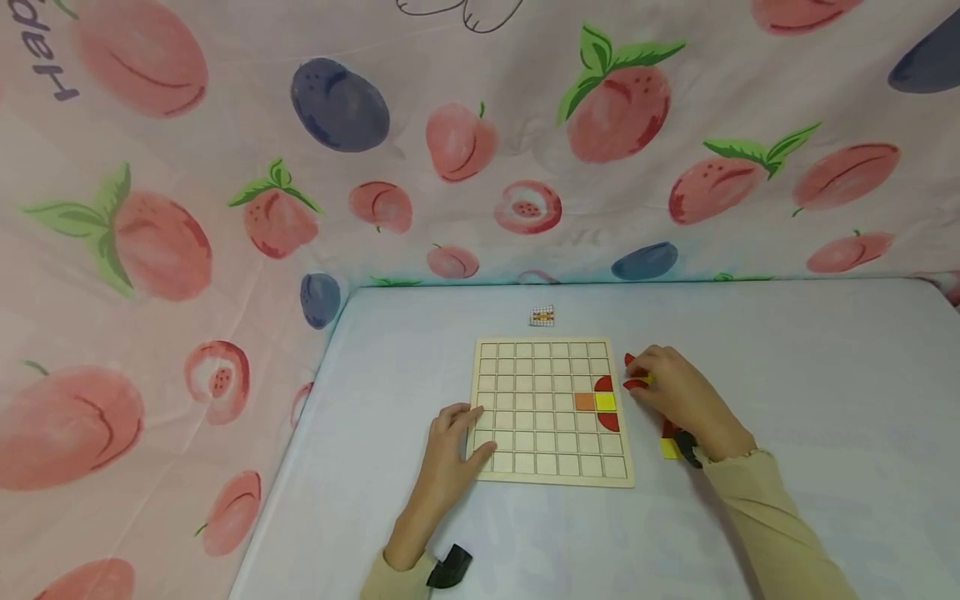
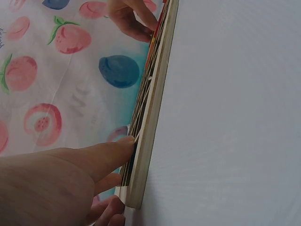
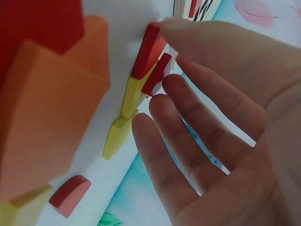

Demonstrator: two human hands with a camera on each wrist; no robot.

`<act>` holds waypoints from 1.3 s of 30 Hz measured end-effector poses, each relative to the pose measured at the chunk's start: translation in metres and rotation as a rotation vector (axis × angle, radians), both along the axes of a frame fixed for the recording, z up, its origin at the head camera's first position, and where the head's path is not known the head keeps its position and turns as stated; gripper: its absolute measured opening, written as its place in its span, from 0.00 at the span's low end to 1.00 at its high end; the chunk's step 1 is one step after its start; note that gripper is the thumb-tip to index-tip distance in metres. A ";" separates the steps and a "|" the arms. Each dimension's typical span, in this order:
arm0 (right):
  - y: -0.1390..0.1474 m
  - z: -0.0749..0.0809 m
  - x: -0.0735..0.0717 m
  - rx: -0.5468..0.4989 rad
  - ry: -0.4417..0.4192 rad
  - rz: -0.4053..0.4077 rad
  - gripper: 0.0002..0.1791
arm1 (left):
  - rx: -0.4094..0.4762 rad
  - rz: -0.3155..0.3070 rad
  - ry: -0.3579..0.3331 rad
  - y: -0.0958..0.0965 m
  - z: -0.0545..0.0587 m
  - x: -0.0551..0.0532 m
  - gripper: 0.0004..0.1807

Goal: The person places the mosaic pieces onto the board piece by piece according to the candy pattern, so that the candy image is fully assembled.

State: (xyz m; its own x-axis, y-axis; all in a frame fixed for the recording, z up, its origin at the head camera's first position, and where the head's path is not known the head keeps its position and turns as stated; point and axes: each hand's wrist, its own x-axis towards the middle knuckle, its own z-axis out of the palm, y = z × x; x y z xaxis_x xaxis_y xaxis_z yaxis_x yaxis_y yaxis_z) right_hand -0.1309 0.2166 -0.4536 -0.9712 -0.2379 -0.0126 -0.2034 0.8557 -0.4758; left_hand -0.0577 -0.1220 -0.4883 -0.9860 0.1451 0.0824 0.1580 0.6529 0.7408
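Observation:
A pale wooden grid board [image 1: 525, 425] lies on the white table. On its right side sit an orange square [image 1: 585, 402], a yellow square [image 1: 605, 402] and two red curved pieces, one above [image 1: 603, 384] and one below [image 1: 609, 422] the yellow. My left hand [image 1: 448, 454] rests on the board's left edge, thumb and a finger touching its top. Right of the board, my right hand [image 1: 678, 392] reaches among loose pieces. In the right wrist view its fingers are extended, the thumb at a red piece [image 3: 148, 52] and fingertips near another red piece [image 3: 157, 75].
A small printed pattern card [image 1: 542, 316] lies behind the board. More loose yellow pieces [image 1: 670, 449] are by the right wrist; large orange pieces [image 3: 47, 117] fill the right wrist view's left side. Fruit-printed cloth [image 1: 450, 208] hangs behind the table and at its left.

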 end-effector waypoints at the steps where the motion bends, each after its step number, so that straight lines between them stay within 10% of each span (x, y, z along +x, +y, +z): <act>1: 0.000 0.000 -0.001 -0.001 -0.006 0.000 0.14 | 0.000 0.000 0.000 0.000 0.000 0.000 0.29; 39: 0.004 0.002 -0.009 -0.039 -0.082 -0.014 0.16 | 0.005 0.007 -0.011 0.000 0.001 0.000 0.29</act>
